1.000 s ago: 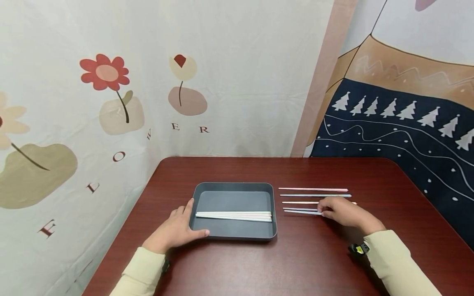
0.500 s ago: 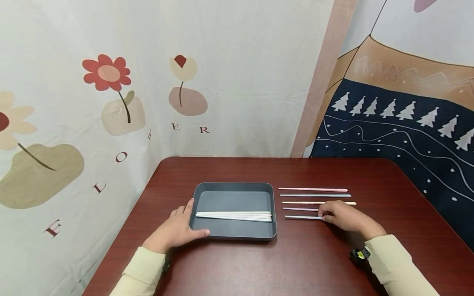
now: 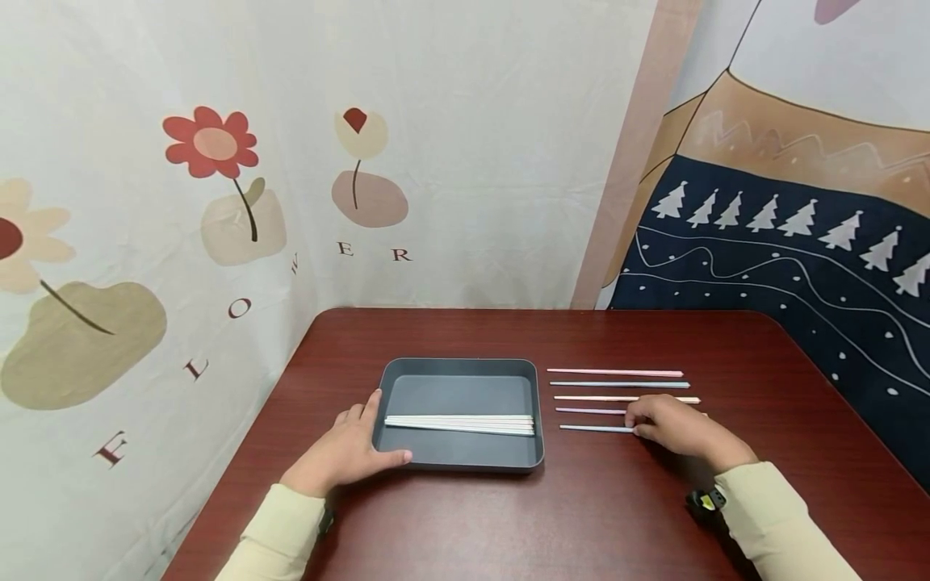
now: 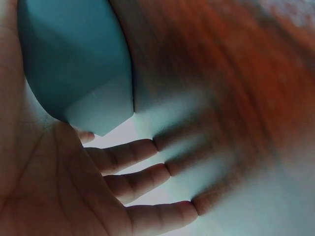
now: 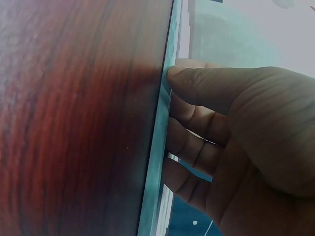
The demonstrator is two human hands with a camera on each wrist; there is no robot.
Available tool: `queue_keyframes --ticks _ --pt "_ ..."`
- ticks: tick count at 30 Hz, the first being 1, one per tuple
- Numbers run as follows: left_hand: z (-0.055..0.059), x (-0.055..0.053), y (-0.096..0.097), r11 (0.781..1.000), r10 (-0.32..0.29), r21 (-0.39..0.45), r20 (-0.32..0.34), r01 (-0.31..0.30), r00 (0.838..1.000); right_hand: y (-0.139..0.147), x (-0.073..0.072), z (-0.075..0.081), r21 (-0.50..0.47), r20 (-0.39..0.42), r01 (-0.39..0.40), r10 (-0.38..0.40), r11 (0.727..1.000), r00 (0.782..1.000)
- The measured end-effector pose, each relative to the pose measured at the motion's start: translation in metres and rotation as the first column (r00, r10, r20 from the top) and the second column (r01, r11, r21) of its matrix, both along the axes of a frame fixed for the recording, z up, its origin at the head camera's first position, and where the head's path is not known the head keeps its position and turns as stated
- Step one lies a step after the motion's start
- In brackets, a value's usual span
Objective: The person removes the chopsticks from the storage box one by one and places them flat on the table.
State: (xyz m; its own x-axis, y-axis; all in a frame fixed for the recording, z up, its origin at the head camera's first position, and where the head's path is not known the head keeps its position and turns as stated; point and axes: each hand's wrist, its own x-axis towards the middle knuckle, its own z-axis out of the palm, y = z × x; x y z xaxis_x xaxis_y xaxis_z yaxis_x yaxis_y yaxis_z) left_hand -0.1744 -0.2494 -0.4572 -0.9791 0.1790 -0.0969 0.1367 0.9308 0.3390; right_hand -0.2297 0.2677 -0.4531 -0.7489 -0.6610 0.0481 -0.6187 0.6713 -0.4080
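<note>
My left hand (image 3: 345, 452) rests at the near left corner of a dark grey tray (image 3: 458, 394), fingers spread along its left wall and thumb at the front rim. The left wrist view shows those fingers straight beside the tray's corner (image 4: 83, 59). White chopsticks (image 3: 459, 424) lie together inside. To the right of the tray, my right hand (image 3: 676, 428) pinches a light blue chopstick (image 3: 596, 428), close over the table. Its thumb is on the near side of the chopstick (image 5: 156, 147) in the right wrist view. A purple chopstick (image 3: 590, 411), just beyond, is partly hidden by the fingers.
Farther back lie a cream chopstick (image 3: 592, 398), a blue-green chopstick (image 3: 617, 384) and a pink chopstick (image 3: 613, 372), roughly parallel. The reddish-brown table (image 3: 472, 524) meets a printed curtain (image 3: 472, 202) at its back edge.
My right hand has drawn the light blue chopstick nearer to me, away from the purple one, then stayed nearly still. The left hand and the tray have stayed in place.
</note>
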Motion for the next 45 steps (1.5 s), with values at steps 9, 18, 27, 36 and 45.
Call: queue_keyframes --ticks 9,18,27,36,45 --pt "0.000 0.000 0.001 1.000 0.006 0.004 0.002 -0.006 1.000 -0.001 0.000 0.002 0.009 0.020 0.028 -0.029 1.000 0.999" --pt "-0.001 0.000 0.000 1.000 -0.001 0.003 -0.014 0.002 1.000 -0.011 -0.008 0.010 -0.019 0.001 0.025 -0.025 1.000 1.000" --pt "-0.002 -0.001 0.000 1.000 0.003 -0.003 -0.011 -0.003 1.000 -0.037 -0.018 0.018 -0.058 -0.030 -0.035 0.033 0.998 0.999" --pt "-0.002 -0.003 0.000 1.000 0.009 -0.010 -0.003 -0.009 1.000 -0.071 -0.027 0.024 -0.041 -0.028 -0.043 0.042 0.998 0.999" --pt "-0.002 -0.005 0.000 1.000 0.012 -0.008 0.009 -0.012 1.000 -0.106 -0.033 0.032 -0.063 -0.033 -0.100 0.098 0.993 0.995"
